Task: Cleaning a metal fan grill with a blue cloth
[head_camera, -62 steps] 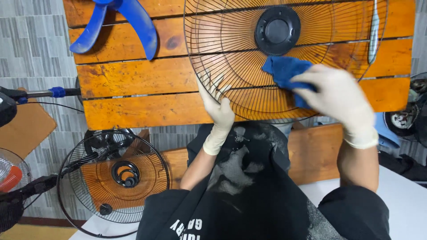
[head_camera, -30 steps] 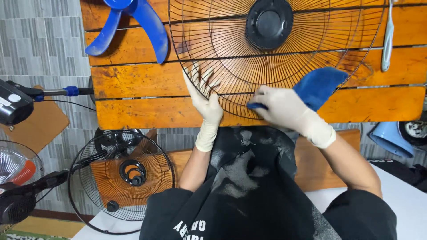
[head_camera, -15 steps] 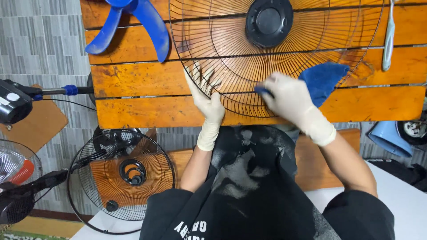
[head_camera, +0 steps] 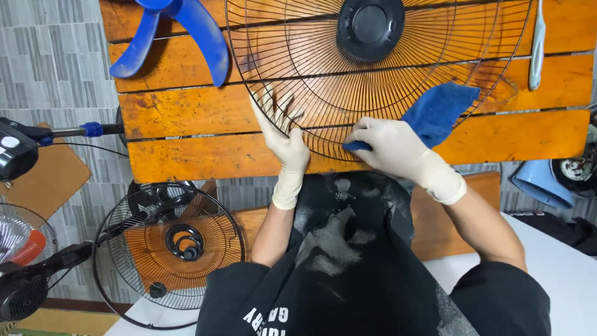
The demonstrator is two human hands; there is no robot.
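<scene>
A round wire fan guard (head_camera: pixel 311 93) with a black centre hub (head_camera: pixel 369 25) lies on an orange wooden table (head_camera: pixel 186 155). My left hand (head_camera: pixel 281 134), in a white glove, grips the guard's near rim with its fingers under the wires. A blue cloth (head_camera: pixel 437 112) is pressed on the wires near the guard's near edge by my gloved right hand (head_camera: pixel 390 146). The cloth sticks out to the right of that hand.
A blue fan blade (head_camera: pixel 180 31) lies at the table's far left. A white brush (head_camera: pixel 536 43) lies at the far right. On the floor to the left stand a second black guard (head_camera: pixel 165 249), a fan motor with pole (head_camera: pixel 25 146) and another fan (head_camera: pixel 18 249).
My right hand has slid the blue cloth back and forth over the lower wires and now sits nearer the rim. My left hand keeps its hold on the rim.
</scene>
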